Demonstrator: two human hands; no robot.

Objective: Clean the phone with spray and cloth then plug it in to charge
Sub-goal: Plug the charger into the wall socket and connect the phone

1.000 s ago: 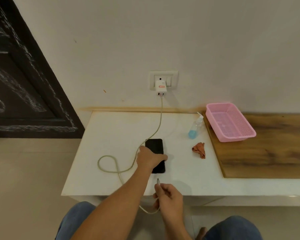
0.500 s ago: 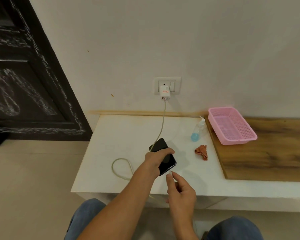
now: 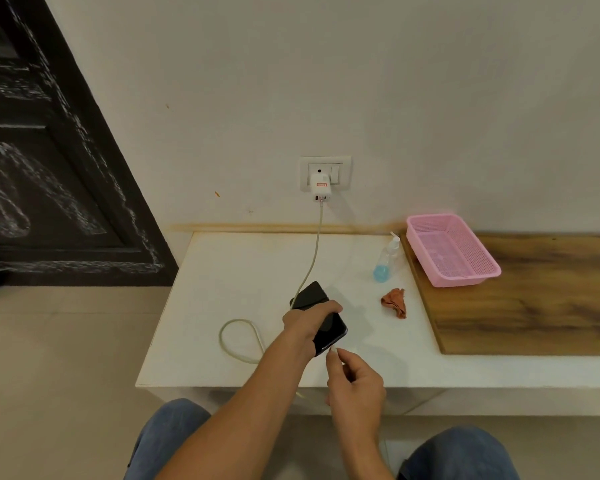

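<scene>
My left hand [image 3: 307, 322] grips a black phone [image 3: 311, 295] around its middle, tilted and lifted off the white table [image 3: 243, 271]. My right hand [image 3: 355, 382] pinches the plug end of the charging cable [image 3: 314, 258], its tip touching the phone's near bottom edge. The cable runs from a white charger [image 3: 320, 188] in the wall socket, loops on the table and drops past the front edge. A small spray bottle [image 3: 386, 259] with blue liquid and a crumpled rust-coloured cloth [image 3: 395, 301] lie to the right of the phone.
A pink plastic basket [image 3: 452, 251] sits on a wooden board [image 3: 534, 299] at the right. A dark carved door [image 3: 49, 168] stands at the left. My knees in blue jeans [image 3: 167, 431] are below the table's front edge.
The phone was lying flat under my left hand; it is now lifted and turned at an angle. My right hand has brought the cable plug up to the phone's bottom edge.
</scene>
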